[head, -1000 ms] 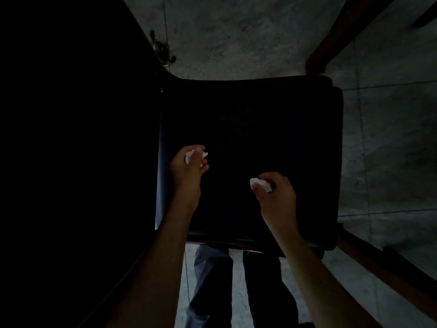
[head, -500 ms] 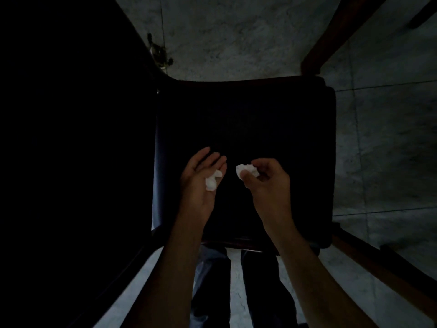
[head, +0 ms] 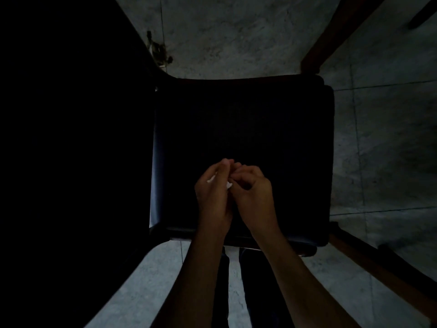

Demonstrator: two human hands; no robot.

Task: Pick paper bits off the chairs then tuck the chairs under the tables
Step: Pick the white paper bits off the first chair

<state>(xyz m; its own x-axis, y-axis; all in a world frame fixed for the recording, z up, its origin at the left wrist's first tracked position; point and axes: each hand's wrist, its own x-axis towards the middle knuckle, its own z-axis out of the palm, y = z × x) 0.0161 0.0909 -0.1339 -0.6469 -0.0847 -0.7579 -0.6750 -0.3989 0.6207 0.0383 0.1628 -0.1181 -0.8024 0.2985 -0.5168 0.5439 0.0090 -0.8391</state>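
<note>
The left hand (head: 214, 192) and the right hand (head: 254, 192) are seen brought together above the near part of a dark chair seat (head: 243, 129), their fingers touching. White paper bits (head: 229, 185) are glimpsed only as small slivers: one in the gap where the two hands meet, another at the outer edge of the left hand, beside its knuckles. The left hand's fingers are curled loosely round the paper, and the right hand's fingers are bent inward against the left palm, pinching at the same paper; how much paper is enclosed cannot be told, since most of it is hidden by the fingers. Beyond the clasped hands, the rest of the seat cushion is shown dark and in deep shadow. To the left of the hands a large black surface is seen, too dark to be made out. Beyond the seat, grey tiled floor (head: 236, 39) is visible, with a brown wooden leg (head: 331, 36) up and to the right of the hands. Below the wrists, the person's dark trousers (head: 255, 292) are seen against the floor.
</note>
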